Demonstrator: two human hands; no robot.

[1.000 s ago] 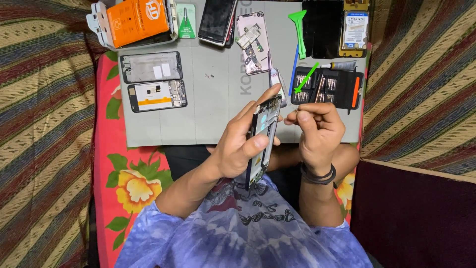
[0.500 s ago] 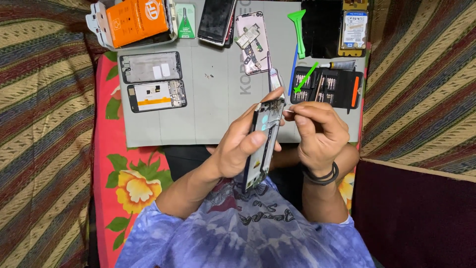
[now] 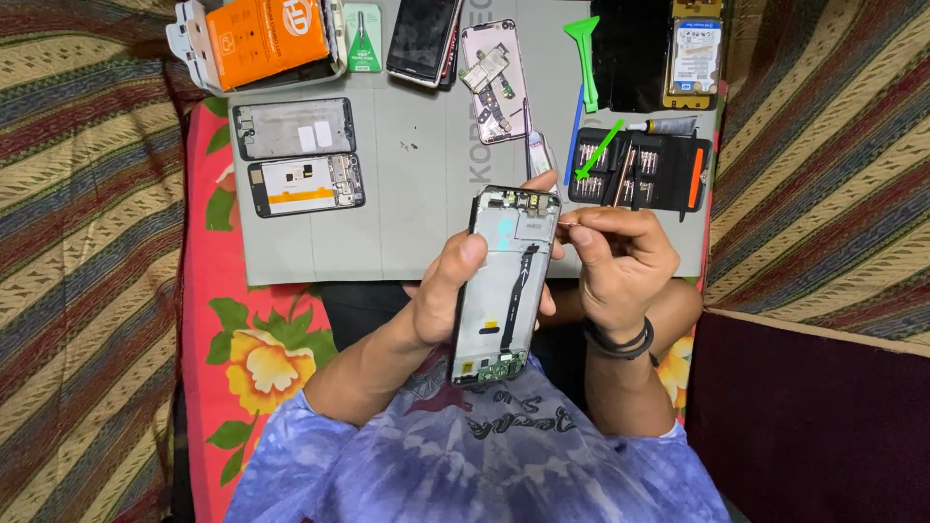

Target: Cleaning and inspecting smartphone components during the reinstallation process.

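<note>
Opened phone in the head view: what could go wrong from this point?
1. The left hand holds the opened phone in the air above the lap, off the grey mat; a slip could drop it.
2. The right hand pinches something tiny at the phone's top edge; it could fall into the patterned cloth and be lost.
3. Two tiny loose parts lie unguarded on the mat and could get brushed off.

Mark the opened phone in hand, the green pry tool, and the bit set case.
opened phone point(image 3: 509, 281): head view, middle of the exposed frame.
green pry tool point(image 3: 584, 44): head view, upper handle.
bit set case point(image 3: 668, 174): head view, black tray right of the bits.
</note>
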